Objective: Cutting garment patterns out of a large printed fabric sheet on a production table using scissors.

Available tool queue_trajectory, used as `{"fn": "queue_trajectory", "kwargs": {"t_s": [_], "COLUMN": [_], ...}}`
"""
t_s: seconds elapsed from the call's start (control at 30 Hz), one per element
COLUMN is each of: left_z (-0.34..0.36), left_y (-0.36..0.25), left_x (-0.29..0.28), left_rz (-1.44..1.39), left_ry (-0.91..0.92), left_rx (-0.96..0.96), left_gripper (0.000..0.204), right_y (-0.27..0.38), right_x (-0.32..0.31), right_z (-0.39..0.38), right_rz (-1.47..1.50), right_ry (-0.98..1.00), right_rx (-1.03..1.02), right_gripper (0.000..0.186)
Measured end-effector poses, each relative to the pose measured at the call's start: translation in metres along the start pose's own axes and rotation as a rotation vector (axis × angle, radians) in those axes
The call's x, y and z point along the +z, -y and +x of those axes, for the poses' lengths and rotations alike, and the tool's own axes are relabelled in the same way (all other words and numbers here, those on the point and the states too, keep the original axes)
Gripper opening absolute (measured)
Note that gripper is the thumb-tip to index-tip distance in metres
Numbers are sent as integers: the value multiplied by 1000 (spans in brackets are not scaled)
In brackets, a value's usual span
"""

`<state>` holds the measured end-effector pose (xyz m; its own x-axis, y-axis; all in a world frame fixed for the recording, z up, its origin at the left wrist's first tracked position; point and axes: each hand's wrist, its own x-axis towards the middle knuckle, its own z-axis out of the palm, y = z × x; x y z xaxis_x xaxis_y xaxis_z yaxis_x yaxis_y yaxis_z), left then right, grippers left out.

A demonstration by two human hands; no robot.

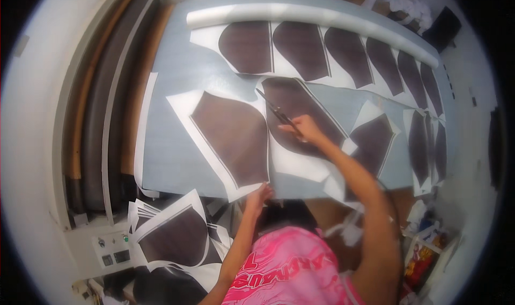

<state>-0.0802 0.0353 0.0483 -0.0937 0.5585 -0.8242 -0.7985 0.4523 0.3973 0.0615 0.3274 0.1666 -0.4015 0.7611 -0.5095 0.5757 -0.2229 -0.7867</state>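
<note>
My right hand grips a pair of long dark scissors near the middle of the table. The blades point up and left, over the top edge of a dark brown printed piece with a white border. To its left, a similar brown piece with white margins lies apart, its curved right side beside the first. My left hand is closed on this left piece's lower corner at the table's near edge. Whether the scissor blades are open or closed is hard to make out.
A white roll spans the far side, its sheet printed with several brown shapes. More cut pieces lie right. A stack of pieces sits front left, near a control panel. Long rolls line the left shelf. A bin stands right.
</note>
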Motion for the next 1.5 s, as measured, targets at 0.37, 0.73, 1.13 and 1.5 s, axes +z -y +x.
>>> {"fn": "queue_trajectory", "kwargs": {"t_s": [0.37, 0.73, 1.13, 1.5], "left_z": [-74, -81, 86, 230], "left_y": [51, -52, -240, -223], "left_x": [-59, -56, 31, 219], "left_rz": [965, 2034, 1688, 842], "left_ry": [329, 318, -12, -21], "left_rx": [106, 310, 1133, 692], "left_gripper": [22, 41, 25, 23], "right_y": [-80, -324, -359, -403], "right_x": [-205, -188, -68, 7], "right_z": [-150, -305, -371, -367], "right_rz": [34, -40, 327, 143], "right_ry": [-467, -929, -1134, -1375], "right_rx": [122, 509, 265, 798], "right_gripper": [47, 60, 31, 39]}}
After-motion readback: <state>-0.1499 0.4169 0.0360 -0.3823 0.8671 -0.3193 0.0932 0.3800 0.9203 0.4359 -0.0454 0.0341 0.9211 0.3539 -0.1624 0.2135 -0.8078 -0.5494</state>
